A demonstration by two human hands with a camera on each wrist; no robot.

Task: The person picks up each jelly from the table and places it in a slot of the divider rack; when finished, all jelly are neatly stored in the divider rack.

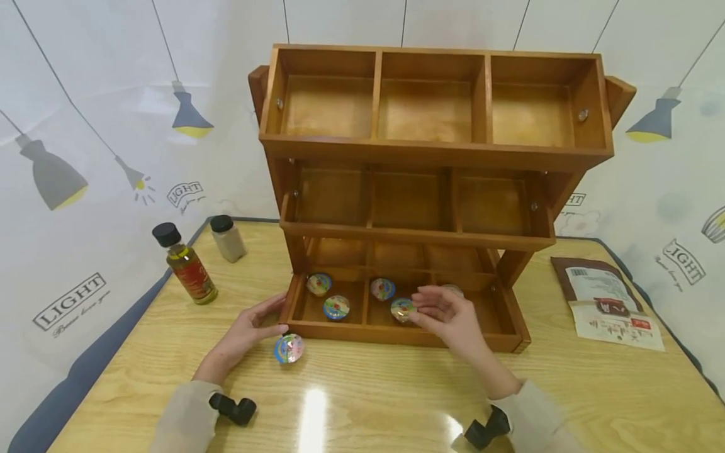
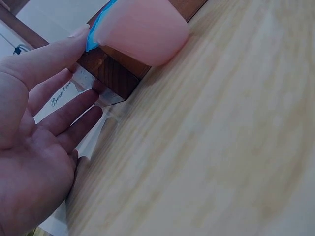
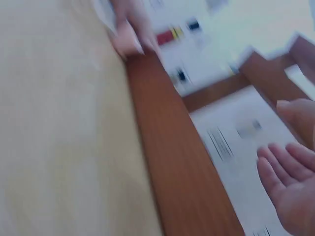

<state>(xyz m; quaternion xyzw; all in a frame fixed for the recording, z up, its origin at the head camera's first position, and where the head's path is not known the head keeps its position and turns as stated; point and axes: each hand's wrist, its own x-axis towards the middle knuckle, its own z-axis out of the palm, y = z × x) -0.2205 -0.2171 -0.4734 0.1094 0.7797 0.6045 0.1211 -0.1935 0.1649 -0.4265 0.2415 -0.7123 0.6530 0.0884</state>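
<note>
A brown wooden three-tier rack (image 1: pixel 436 148) stands on the table. My left hand (image 1: pixel 246 336) rests against the lower left corner of its bottom tray, fingers extended and holding nothing. Just in front of that corner sits a jelly cup (image 1: pixel 289 348), its pink body (image 2: pixel 147 32) showing in the left wrist view. My right hand (image 1: pixel 455 321) is over the bottom tray's front, beside a jelly cup (image 1: pixel 403 310) in the middle compartment; in the right wrist view no thing shows between its loosely bent fingers. Another cup (image 1: pixel 382 289) lies behind that one. Two cups (image 1: pixel 337 307) lie in the left compartment; one behind my right hand is mostly hidden.
At the left stand an oil bottle (image 1: pixel 192 272) with a black cap and a small jar (image 1: pixel 228 239). A brown and white packet (image 1: pixel 608 302) lies on the table (image 1: pixel 362 402) at the right. The upper tiers overhang the bottom tray.
</note>
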